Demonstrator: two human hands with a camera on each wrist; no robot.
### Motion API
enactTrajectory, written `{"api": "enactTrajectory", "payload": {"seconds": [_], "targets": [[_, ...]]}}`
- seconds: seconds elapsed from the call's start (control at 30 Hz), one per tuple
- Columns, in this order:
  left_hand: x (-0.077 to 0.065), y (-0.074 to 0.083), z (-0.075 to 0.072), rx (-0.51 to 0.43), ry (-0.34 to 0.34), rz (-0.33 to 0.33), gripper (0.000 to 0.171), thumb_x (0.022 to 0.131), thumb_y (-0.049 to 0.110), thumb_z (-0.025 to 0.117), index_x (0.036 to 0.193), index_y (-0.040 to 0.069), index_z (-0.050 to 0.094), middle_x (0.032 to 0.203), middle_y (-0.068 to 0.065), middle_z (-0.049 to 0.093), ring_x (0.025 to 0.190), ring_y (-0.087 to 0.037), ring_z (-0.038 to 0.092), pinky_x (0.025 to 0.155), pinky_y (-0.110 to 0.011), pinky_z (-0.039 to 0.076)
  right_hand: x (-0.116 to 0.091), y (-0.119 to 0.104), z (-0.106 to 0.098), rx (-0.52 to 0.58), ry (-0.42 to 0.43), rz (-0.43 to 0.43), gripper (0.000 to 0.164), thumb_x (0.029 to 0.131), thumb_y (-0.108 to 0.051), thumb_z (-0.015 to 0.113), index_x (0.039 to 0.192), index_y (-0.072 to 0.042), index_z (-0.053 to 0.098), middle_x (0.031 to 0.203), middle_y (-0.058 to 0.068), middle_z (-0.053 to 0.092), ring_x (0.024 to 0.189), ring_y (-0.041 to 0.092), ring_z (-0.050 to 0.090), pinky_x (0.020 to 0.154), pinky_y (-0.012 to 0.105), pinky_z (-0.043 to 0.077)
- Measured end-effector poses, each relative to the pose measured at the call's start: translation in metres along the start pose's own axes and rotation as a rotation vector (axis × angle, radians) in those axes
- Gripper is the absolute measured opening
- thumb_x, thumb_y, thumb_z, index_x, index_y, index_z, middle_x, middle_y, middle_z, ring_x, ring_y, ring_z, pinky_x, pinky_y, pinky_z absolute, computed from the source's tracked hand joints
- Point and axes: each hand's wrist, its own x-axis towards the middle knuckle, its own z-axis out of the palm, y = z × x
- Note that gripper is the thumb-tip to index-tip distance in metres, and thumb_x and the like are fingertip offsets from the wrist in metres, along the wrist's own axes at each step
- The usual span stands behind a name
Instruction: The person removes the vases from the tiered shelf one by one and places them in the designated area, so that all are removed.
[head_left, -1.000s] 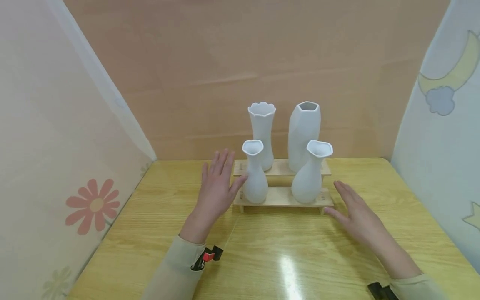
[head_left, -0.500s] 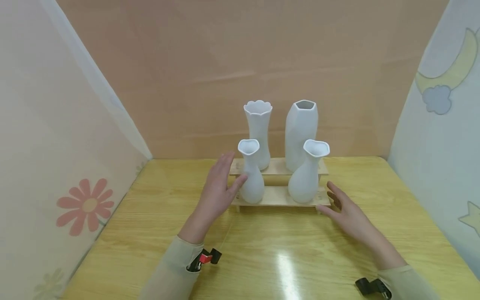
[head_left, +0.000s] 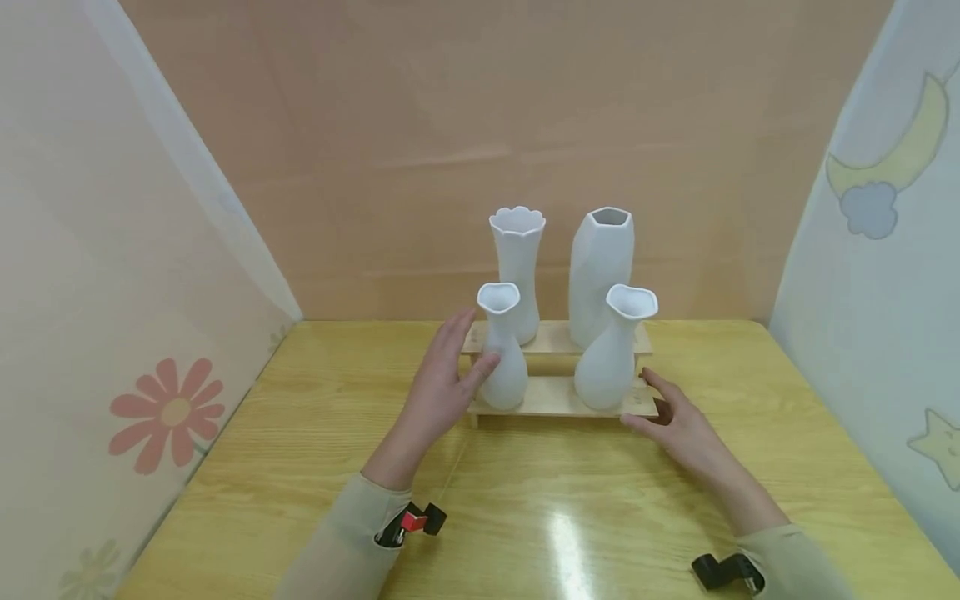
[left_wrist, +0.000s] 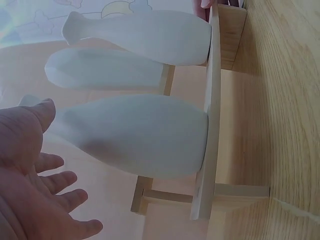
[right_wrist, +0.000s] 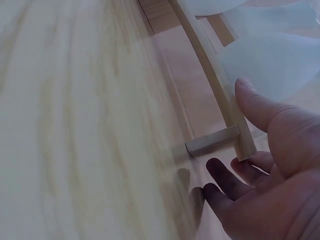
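Your L hand [head_left: 442,390] spread by front-L bud vase [head_left: 508,377], R hand [head_left: 681,427] spread at R end of wooden stand [head_left: 551,395]. Vases [head_left: 604,271] prob. fragile, tippy: hold stand ends.

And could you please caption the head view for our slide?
Left hand and right hand flank a wooden stand bearing four white vases.

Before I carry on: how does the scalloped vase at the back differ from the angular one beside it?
The scalloped vase has a wavy rim; the angular vase has a straight-edged, many-sided one.
The scalloped vase narrows below a flared mouth; the angular vase is broader through the body and tapers in toward its mouth.
Both are white and stand upright on the rear shelf.
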Motion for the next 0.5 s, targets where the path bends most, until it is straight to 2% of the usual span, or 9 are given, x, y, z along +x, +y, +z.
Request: {"api": "enactTrajectory", "payload": {"seconds": [0.13,0.4,0.5], "targets": [[0.0005,-0.0025,-0.0004,-0.007,0.006,-0.007,0.076,0.111,0.045,0.067,0.173,0.015,0.034,0.178,-0.010,0.031,0.164,-0.035,0.029,0.127,-0.066,0.030,0.0011,0.0019,0.0031,0.029,0.011,0.010,0.105,0.103,-0.040,0.082,0.177,-0.007,0.015,0.178,0.031,0.015,0.152,0.065,0.032,0.118,0.074,0.038],[0.0004,-0.0074,-0.0076,-0.032,0.046,-0.047,0.075,0.111,0.046,0.066,0.172,0.014,0.037,0.176,-0.011,0.033,0.161,-0.039,0.034,0.125,-0.068,0.035,0.0071,0.0061,0.0065,0.082,0.016,0.026,0.103,0.102,-0.043,0.082,0.178,-0.015,0.018,0.180,0.029,0.013,0.156,0.064,0.025,0.121,0.074,0.034],[-0.0005,-0.0087,-0.0080,-0.045,0.057,-0.045,0.073,0.111,0.044,0.067,0.172,0.015,0.038,0.175,-0.010,0.033,0.161,-0.037,0.034,0.125,-0.067,0.035,0.0076,0.0072,0.0087,0.085,0.037,0.027,0.102,0.101,-0.043,0.083,0.177,-0.015,0.022,0.177,0.028,0.024,0.153,0.057,0.038,0.117,0.066,0.044]]}}
